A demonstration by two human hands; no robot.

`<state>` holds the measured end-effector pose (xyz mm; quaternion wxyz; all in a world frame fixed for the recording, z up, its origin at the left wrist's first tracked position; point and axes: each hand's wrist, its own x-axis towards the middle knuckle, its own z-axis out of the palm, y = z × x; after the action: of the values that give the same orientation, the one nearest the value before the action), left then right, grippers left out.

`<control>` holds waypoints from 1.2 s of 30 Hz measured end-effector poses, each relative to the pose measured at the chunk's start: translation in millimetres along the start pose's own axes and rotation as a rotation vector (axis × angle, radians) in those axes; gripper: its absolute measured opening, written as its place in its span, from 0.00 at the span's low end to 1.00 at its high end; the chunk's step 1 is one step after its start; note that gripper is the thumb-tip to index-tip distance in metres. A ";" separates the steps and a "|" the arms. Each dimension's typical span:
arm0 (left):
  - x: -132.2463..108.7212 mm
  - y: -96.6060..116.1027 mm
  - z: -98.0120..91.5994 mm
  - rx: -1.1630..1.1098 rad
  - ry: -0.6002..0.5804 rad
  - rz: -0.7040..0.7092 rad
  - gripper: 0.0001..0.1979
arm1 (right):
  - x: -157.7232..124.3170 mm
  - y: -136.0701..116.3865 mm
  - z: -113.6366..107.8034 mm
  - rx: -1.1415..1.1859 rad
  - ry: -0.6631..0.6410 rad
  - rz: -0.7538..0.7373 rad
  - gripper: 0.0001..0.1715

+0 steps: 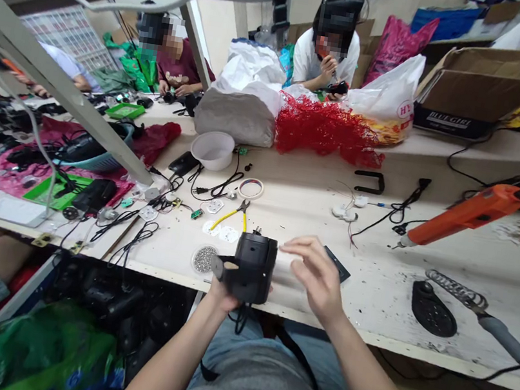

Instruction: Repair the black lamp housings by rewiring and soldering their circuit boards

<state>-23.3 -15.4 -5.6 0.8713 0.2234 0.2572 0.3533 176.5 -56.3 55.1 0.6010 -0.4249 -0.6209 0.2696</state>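
Observation:
My left hand (224, 294) grips a black plastic device housing (253, 266) over the front edge of the table. A cord hangs below the housing, and metal prongs show at its far end. To its right, my right hand (314, 275) is raised with fingers stretched out, apart from the housing and holding nothing. A flat black plate (336, 264) lies on the table behind the right hand. Left of the housing stands a round dish of small metal screws (204, 258). Yellow-handled cutters (232, 215) lie just beyond, beside white round discs (227, 234).
An orange electric screwdriver (472, 217) hangs at the right, above a soldering iron (507, 339) in its coil stand (436, 309). A tape roll (251, 188) and white bowl (212, 150) sit farther back. Red netting (328, 130) lies along the far side. Several people work nearby.

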 end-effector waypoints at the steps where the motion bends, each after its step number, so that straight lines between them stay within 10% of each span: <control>1: -0.1 -1.5 0.3 -0.026 -0.076 -0.059 0.33 | 6.6 4.9 -3.2 0.032 0.028 0.055 0.14; 8: 2.7 -7.5 9.0 -0.062 -0.259 -0.242 0.41 | 27.2 17.9 7.5 0.368 -0.306 0.303 0.39; 15: 3.1 -6.1 31.8 -0.071 -0.253 -0.271 0.44 | 18.3 23.4 12.3 0.449 -0.233 0.499 0.38; 25: 8.6 -9.5 30.4 -0.113 -0.275 -0.297 0.44 | 21.1 26.9 9.1 0.420 -0.239 0.480 0.30; 36: 4.1 -1.4 36.5 -0.205 -0.288 -0.334 0.36 | 31.6 22.3 -0.6 0.319 -0.225 0.105 0.25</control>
<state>2.0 -20.9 20.5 0.9634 0.1364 0.1265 0.1930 184.3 -18.5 52.7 0.5724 -0.3234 -0.6106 0.4414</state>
